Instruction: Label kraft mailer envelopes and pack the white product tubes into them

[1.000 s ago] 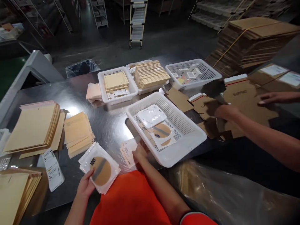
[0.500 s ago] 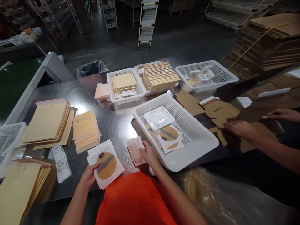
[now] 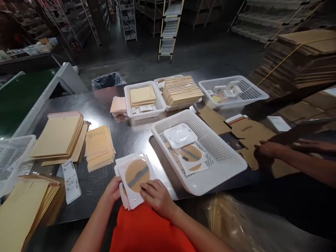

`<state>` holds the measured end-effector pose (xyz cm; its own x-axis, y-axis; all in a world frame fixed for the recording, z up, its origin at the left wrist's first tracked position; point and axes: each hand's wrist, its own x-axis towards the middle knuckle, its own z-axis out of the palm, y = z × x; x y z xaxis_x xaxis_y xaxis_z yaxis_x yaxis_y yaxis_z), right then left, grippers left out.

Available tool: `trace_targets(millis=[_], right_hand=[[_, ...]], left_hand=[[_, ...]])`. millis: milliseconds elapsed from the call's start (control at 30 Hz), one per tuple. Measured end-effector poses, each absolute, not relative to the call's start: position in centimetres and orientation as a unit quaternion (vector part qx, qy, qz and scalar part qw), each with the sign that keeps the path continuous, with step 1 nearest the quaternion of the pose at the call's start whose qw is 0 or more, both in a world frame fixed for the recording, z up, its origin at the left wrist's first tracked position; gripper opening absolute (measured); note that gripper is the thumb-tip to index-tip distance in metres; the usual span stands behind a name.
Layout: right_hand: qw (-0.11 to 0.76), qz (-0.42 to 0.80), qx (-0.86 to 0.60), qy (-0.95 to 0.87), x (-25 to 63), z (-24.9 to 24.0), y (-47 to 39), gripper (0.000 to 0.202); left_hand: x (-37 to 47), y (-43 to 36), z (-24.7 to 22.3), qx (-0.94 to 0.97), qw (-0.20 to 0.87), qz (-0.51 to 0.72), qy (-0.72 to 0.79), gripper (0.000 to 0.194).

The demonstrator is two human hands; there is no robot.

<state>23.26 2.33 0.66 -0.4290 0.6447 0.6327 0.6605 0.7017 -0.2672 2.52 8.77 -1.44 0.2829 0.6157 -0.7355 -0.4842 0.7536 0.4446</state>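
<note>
A small stack of clear pouches (image 3: 134, 176), each showing a round tan disc with a grey stripe, rests at the near edge of the steel table (image 3: 123, 134). My left hand (image 3: 112, 189) grips the stack's left side. My right hand (image 3: 154, 194) lies on its lower right corner, fingers pressing the top pouch. Just right of them stands a large white basket (image 3: 223, 159) holding a white packet and more disc pouches.
Tan envelope stacks (image 3: 59, 134) lie at the left, a label strip (image 3: 70, 180) beside them. Smaller white baskets (image 3: 143, 98) stand at the back. At the right, another person's hands (image 3: 267, 150) handle flat cardboard (image 3: 249, 131). A bin (image 3: 107, 79) stands beyond the table.
My right hand brought the pink-tan card over from beside the basket and now rests on the pouch stack; my left hand shifted the stack rightward. The view moved slightly.
</note>
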Motion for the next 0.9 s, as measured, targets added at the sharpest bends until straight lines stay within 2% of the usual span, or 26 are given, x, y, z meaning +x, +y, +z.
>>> trace_targets(millis=[233, 333, 400, 467, 533, 633, 700, 767, 900], right_hand=[[0.412, -0.001, -0.391, -0.823, 24.4, 1.4, 2.4, 0.021], [0.494, 0.048, -0.456, -0.739, 26.1, 2.0, 3.2, 0.015], [0.578, 0.170, -0.494, -0.627, 27.7, 2.9, 4.2, 0.010], [0.633, 0.367, -0.468, -0.496, 29.4, 4.1, 5.4, 0.023], [0.612, 0.554, -0.411, -0.386, 30.6, 5.3, 6.7, 0.031], [0.501, 0.696, -0.373, -0.354, 30.5, 6.5, 8.8, 0.032], [0.416, 0.721, -0.369, -0.414, 29.6, 6.5, 10.1, 0.029], [0.391, 0.717, -0.379, -0.435, 28.5, 5.8, 11.2, 0.030], [0.535, 0.628, -0.487, -0.286, 26.9, 3.2, 11.0, 0.047]], left_hand=[[2.1, 8.5, -0.7, 0.027, 0.791, 0.328, 0.515, 0.041], [1.6, 8.5, -0.3, 0.017, 0.799, 0.316, 0.512, 0.040], [1.4, 8.5, 0.0, 0.016, 0.813, 0.302, 0.498, 0.038], [1.7, 8.5, 0.3, 0.022, 0.819, 0.296, 0.490, 0.036], [2.5, 8.7, 0.6, 0.033, 0.825, 0.287, 0.487, 0.035], [4.2, 9.0, 1.3, 0.070, 0.838, 0.265, 0.472, 0.037], [5.2, 9.2, 1.8, 0.100, 0.839, 0.257, 0.469, 0.040], [5.6, 9.2, 2.2, 0.119, 0.833, 0.258, 0.475, 0.041], [4.9, 8.8, 1.8, 0.105, 0.819, 0.259, 0.501, 0.030]])
